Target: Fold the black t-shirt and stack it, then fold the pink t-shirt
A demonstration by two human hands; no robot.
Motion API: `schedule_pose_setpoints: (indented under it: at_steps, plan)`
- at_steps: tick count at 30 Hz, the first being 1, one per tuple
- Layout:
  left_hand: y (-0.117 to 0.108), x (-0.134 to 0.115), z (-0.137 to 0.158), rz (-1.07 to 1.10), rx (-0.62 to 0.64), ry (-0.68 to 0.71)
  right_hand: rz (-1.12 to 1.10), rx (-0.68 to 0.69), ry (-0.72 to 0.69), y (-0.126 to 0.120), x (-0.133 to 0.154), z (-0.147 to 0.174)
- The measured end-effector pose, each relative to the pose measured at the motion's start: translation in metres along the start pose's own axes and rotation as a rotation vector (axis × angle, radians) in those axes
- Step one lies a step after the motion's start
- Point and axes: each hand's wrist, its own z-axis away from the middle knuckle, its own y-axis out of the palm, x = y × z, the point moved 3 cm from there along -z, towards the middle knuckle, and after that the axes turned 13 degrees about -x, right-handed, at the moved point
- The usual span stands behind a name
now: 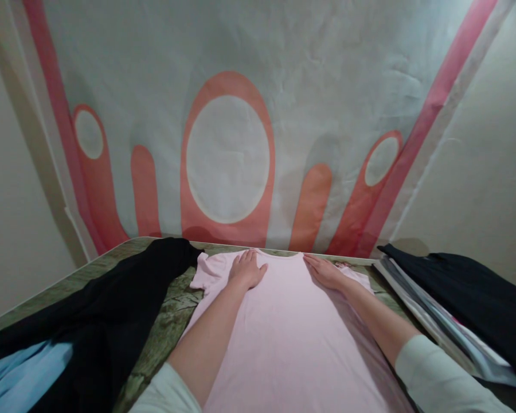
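Observation:
A pale pink short-sleeved T-shirt [284, 338] lies spread on the table, its neckline at the far edge and its lower part running out of the picture near me. My left hand [246, 269] rests flat on the left shoulder area beside the collar, fingers stretched out. On the other side of the neckline, my right hand [324, 271] lies flat on the shirt's right shoulder with its fingers extended. Neither hand grips the fabric. My right forearm partly covers the right sleeve.
Left of the shirt lies a rumpled black garment [112, 304], with a light blue cloth [30, 373] at its near end. A stack of folded clothes [451, 321] topped by a black garment [477, 292] stands at right. Behind the wood-patterned table [172, 321] hangs a printed backdrop [301, 69].

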Motion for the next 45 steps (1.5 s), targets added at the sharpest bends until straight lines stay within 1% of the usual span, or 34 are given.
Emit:
schedule_pose_setpoints:
  at_steps: [3,5,6,8,10,12,14,17,19,22,24,25,27,28,30,32,34,35,36,38,41,43,45]
  plan:
    - [0.0,0.001,0.0,-0.005,-0.002,-0.023,0.074,-0.013,0.139,0.0,-0.008,0.005]
    - [0.0,0.001,0.001,-0.008,-0.003,-0.027,0.121,-0.032,0.187,-0.001,-0.001,0.008]
    - [0.001,0.001,0.001,-0.01,-0.002,-0.027,0.136,-0.049,0.188,-0.002,0.006,0.009]
    - [0.002,0.002,0.001,-0.012,0.002,-0.026,0.117,-0.054,0.137,-0.002,0.024,0.013]
    - [0.004,0.003,0.002,-0.01,0.002,-0.025,0.048,0.002,0.065,0.001,0.039,0.02]
    - [0.004,0.004,0.001,-0.003,-0.001,-0.021,0.006,0.062,0.052,0.004,0.043,0.027]
    - [0.003,0.005,0.002,0.009,-0.011,-0.011,0.034,0.07,0.097,0.004,0.033,0.034]
    - [-0.003,0.0,0.006,0.034,-0.054,0.047,0.099,0.035,0.173,0.002,0.01,0.039]
    - [-0.008,-0.006,0.012,0.04,-0.065,0.094,0.109,0.02,0.186,0.001,0.0,0.041]
    - [-0.011,-0.009,0.024,0.032,-0.021,0.124,0.106,0.008,0.181,0.002,-0.004,0.041]
    - [-0.013,0.0,0.033,0.029,0.019,0.151,0.106,0.0,0.184,0.003,-0.002,0.041]
    - [-0.015,0.009,0.037,0.024,0.038,0.165,0.104,-0.005,0.184,0.003,-0.001,0.041]
    - [-0.02,0.032,0.044,-0.007,0.064,0.151,0.095,-0.012,0.183,0.003,0.0,0.041]
    - [-0.024,0.045,0.046,-0.036,0.062,0.114,0.09,-0.015,0.185,0.003,0.001,0.041]
    - [-0.034,0.067,0.049,-0.111,0.023,0.031,0.079,-0.021,0.189,0.002,0.001,0.042]
    - [-0.046,0.078,0.052,-0.197,-0.061,-0.038,0.079,-0.036,0.189,-0.001,0.002,0.041]
    - [-0.055,0.074,0.053,-0.256,-0.156,-0.029,0.104,-0.084,0.171,-0.007,0.006,0.041]
    - [-0.057,0.068,0.054,-0.262,-0.189,0.008,0.12,-0.115,0.149,-0.011,0.011,0.041]
    - [-0.057,0.059,0.056,-0.25,-0.195,0.062,0.131,-0.144,0.121,-0.014,0.016,0.042]
    - [-0.051,0.043,0.059,-0.189,-0.137,0.161,0.113,-0.155,0.052,-0.02,0.032,0.045]
    - [-0.035,0.03,0.065,-0.099,0.008,0.202,-0.003,-0.05,-0.021,-0.021,0.057,0.054]
    - [-0.026,0.031,0.067,-0.075,0.034,0.201,-0.038,0.004,-0.014,-0.02,0.064,0.062]
    - [-0.022,0.034,0.067,-0.072,0.03,0.202,-0.008,0.021,0.054,-0.022,0.058,0.069]
